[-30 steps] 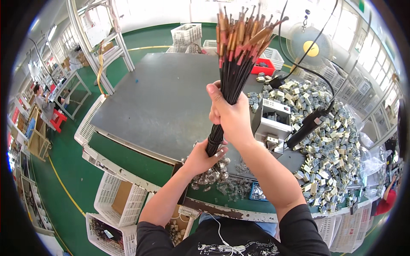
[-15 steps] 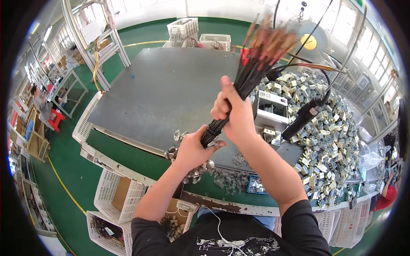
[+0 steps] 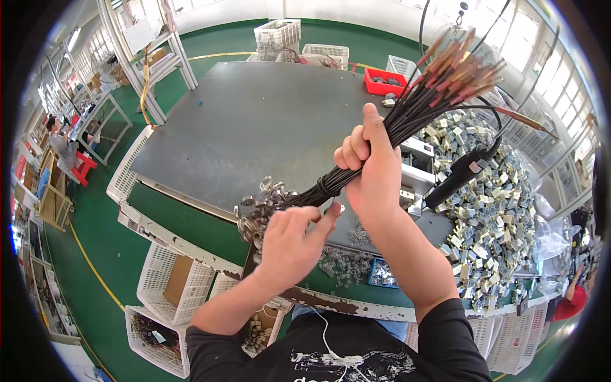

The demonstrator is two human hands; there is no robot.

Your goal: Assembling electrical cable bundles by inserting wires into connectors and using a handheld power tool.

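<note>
My right hand (image 3: 372, 169) is closed round a thick bundle of black cables (image 3: 410, 121), held slantwise above the grey tabletop. Red and copper-brown tips (image 3: 461, 73) fan out at its upper right end. Shiny round metal ends (image 3: 258, 207) cluster at the lower left, and a black tie (image 3: 329, 184) circles the cables between. Just below that stretch, my left hand (image 3: 293, 242) has its fingers curled, thumb near the index finger. A small shiny bit shows by its fingertips; I cannot make out what it is.
A large heap of small metal-and-cream parts (image 3: 490, 216) covers the table's right side. Beside it are a black cylindrical tool (image 3: 455, 178) on a cord and a metal box (image 3: 417, 159). A red tray (image 3: 387, 83) stands behind; a blue tray (image 3: 383, 274) and loose clear pieces lie nearer.
The bundle has tilted further over, its tips moving right and down. My left hand has come off the cables' lower part and moved slightly down. The red tray now shows more fully.
</note>
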